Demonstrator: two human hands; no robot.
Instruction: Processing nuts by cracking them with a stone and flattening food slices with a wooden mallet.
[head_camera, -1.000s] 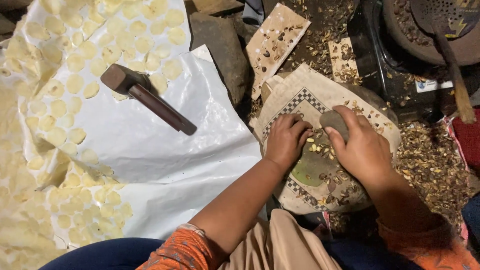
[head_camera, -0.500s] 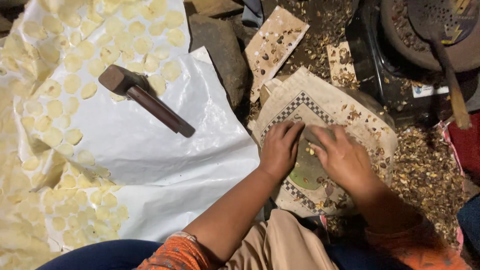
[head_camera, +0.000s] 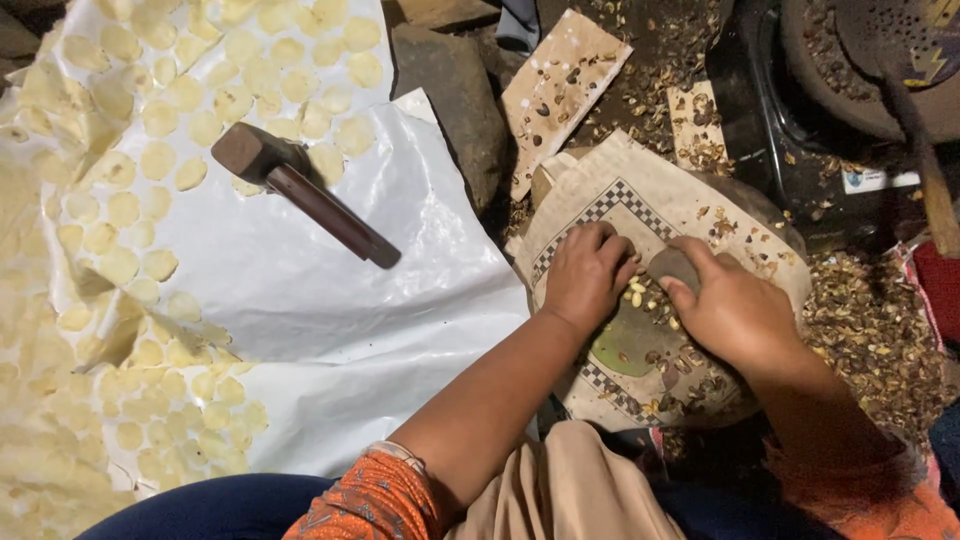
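Stone (head_camera: 672, 266), small and grey, sits gripped in your right hand (head_camera: 735, 312) over the checker-edged cloth (head_camera: 650, 205), just beside a few pale kernels (head_camera: 636, 293). Left hand (head_camera: 587, 275) lies flat on the cloth, grasping nothing, fingertips at the kernels. Step in hand looks like cracking. Next strike wants fingers kept off the kernel. Wooden mallet (head_camera: 305, 193) lies apart on white plastic sheet (head_camera: 330, 300).

A home food-making workspace on the ground is indicated by flattened pale discs (head_camera: 150, 120) laid out on white plastic sheet (head_camera: 330, 310), w/ wooden mallet (head_camera: 300, 190) & husk litter (head_camera: 870, 330) nr the fingers.
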